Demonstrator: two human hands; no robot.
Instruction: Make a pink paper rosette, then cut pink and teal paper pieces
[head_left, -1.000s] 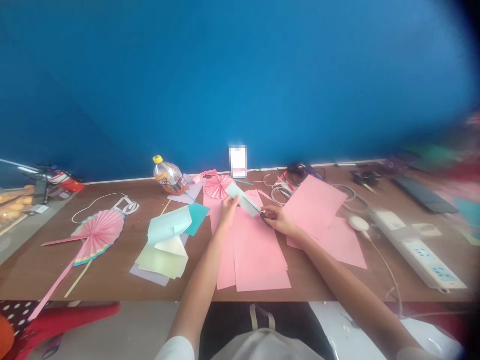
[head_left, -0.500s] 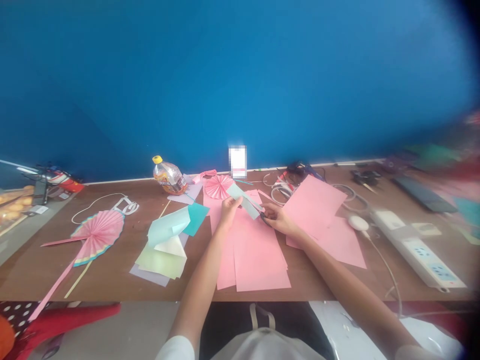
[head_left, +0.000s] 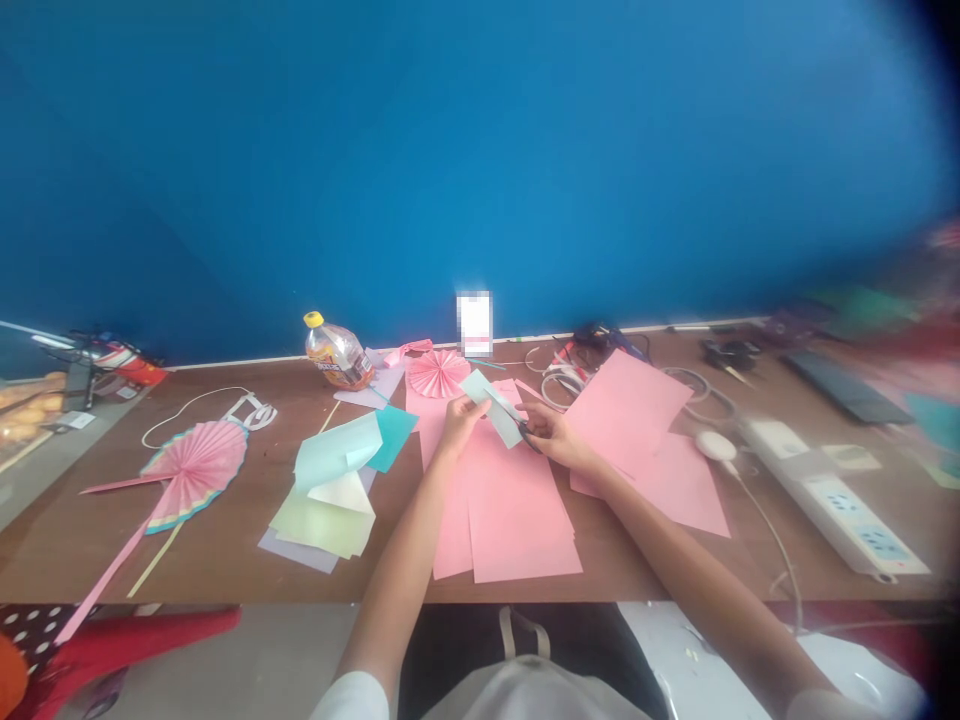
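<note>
In the head view, a narrow piece of pale blue paper (head_left: pixel 501 418) is held above the table. My left hand (head_left: pixel 460 428) pinches its left edge between thumb and fingers. My right hand (head_left: pixel 556 438) is closed around the dark handles of a pair of scissors (head_left: pixel 527 431), whose blades reach up-left along the paper. Whether the blades are open or closed is too small to tell. Below both hands lie several pink sheets (head_left: pixel 521 515). A round pleated pink paper fan (head_left: pixel 437 374) rests just beyond my left hand.
On the left are a pink pleated fan (head_left: pixel 199 462) with long strips, and pale green, blue and teal papers (head_left: pixel 330 525). A yellow-capped bottle (head_left: pixel 339 358) stands behind them. To the right are more pink sheets (head_left: pixel 630 420), cables (head_left: pixel 705 395) and a white power strip (head_left: pixel 847 510).
The pale blue paper has turned slightly in my left hand and shifted a little to the right. My right hand stays at the paper's right side with the scissors.
</note>
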